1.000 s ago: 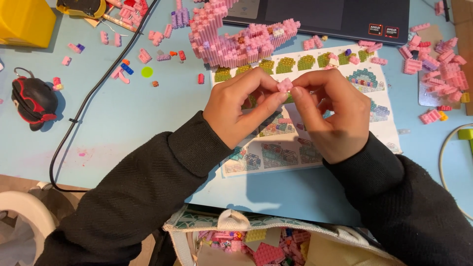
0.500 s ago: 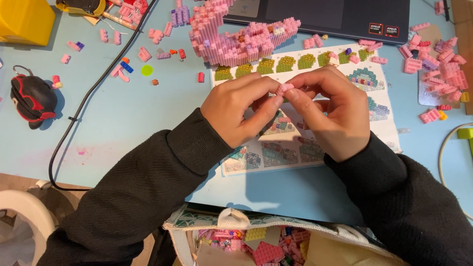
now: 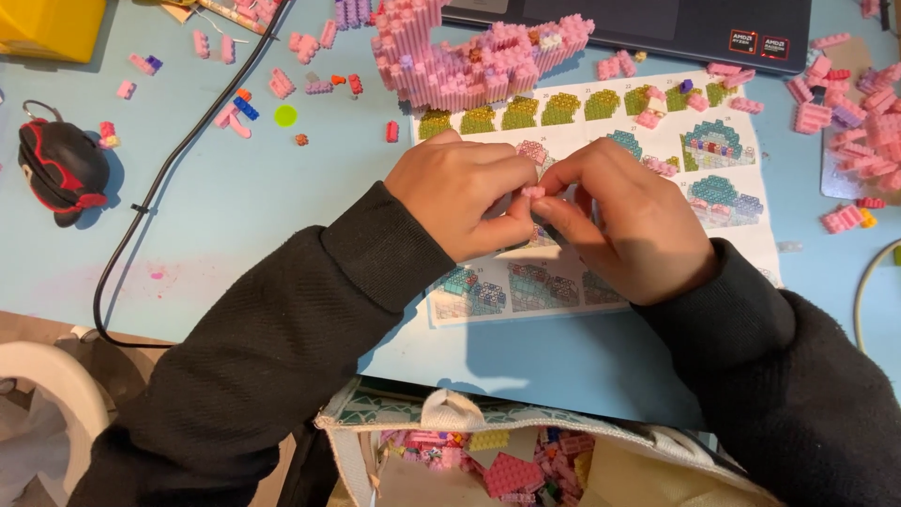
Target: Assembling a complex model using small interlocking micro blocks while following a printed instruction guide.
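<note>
My left hand and my right hand meet above the printed instruction sheet, fingertips pinched together on one small pink brick piece. Both wear black sleeves. Just beyond the hands stands a large pink brick model at the sheet's far edge. The part of the small piece inside the fingers is hidden.
Loose pink bricks lie scattered at right and far left. A dark laptop sits at the back, a black cable crosses the blue table, a red-black object lies at left, a yellow box far left. An open bag of bricks is below.
The hands stay joined on the small pink piece, with only slight finger shifts; the view has drifted a little.
</note>
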